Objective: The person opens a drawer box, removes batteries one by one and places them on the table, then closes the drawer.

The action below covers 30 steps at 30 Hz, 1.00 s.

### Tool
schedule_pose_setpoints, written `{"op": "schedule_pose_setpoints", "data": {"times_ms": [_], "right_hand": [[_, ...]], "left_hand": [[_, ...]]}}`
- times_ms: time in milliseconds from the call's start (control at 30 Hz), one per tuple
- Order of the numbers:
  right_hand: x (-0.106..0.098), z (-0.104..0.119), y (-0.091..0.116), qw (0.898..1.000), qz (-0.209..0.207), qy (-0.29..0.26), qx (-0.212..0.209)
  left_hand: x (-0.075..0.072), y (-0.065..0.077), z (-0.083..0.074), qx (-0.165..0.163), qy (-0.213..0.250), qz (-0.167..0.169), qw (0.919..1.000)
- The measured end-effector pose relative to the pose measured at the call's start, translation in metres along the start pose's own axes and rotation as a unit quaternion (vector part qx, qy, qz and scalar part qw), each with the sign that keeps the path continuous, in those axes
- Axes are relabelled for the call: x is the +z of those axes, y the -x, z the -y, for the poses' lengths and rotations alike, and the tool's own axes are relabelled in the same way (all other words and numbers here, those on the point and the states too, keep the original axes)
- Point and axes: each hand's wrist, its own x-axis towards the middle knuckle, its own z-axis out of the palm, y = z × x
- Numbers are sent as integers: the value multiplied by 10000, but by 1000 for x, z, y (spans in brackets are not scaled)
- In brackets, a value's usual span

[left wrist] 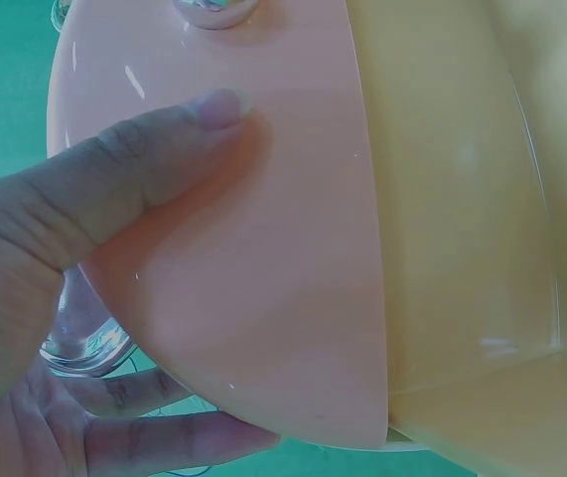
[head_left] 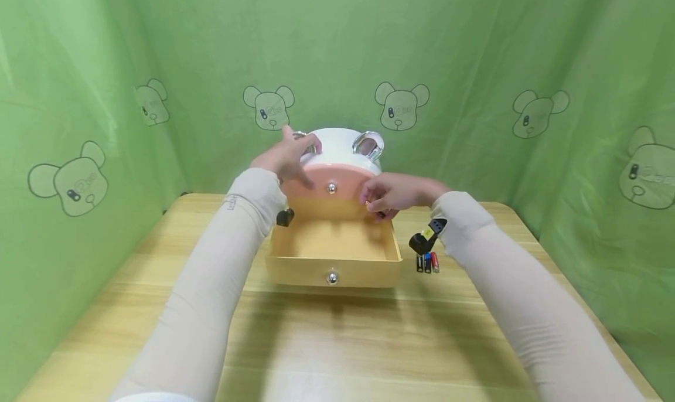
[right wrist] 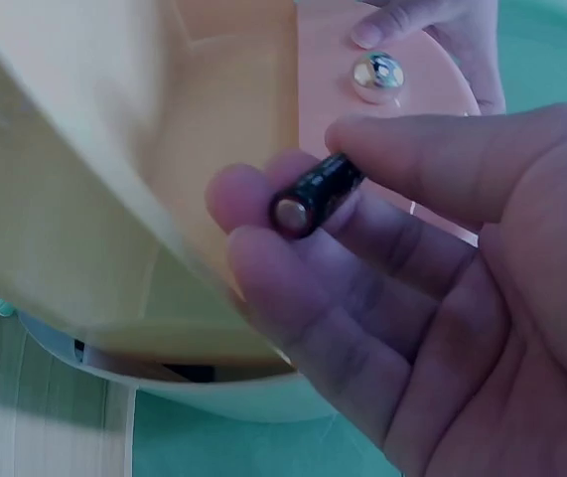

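Observation:
A small rounded cabinet has a white top [head_left: 337, 143] with two shiny ear shapes. Below it sit a pink drawer front [head_left: 348, 179] with a silver knob and a yellow drawer [head_left: 300, 272], which is pulled out. My left hand [head_left: 287, 159] spreads over the cabinet's upper left; in the left wrist view its thumb [left wrist: 154, 149] lies against the pink front while the other fingers reach past the side. Over the yellow drawer's right edge, my right hand [head_left: 392, 192] pinches a dark battery [right wrist: 321, 194] between thumb and fingers.
Three batteries [head_left: 428, 262] lie side by side on the wooden table [head_left: 337, 343], right of the drawer. Green curtains [head_left: 337, 44] with bear-head drawings surround the table at the back and sides. A black wrist camera [head_left: 423, 241] hangs above the batteries.

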Motion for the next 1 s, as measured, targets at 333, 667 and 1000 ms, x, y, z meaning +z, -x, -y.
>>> {"op": "schedule_pose_setpoints", "data": {"times_ms": [333, 667, 1000], "right_hand": [[-6, -9, 15, 9976, 146, -660, 121], [-13, -25, 29, 9973, -108, -720, -93], [-13, -42, 37, 9923, -209, -1212, -137]], "left_hand": [[0, 0, 0, -7, 34, -18, 10000], [2, 1, 1, 27, 117, -14, 9999], [1, -2, 1, -21, -14, -26, 10000]]}}
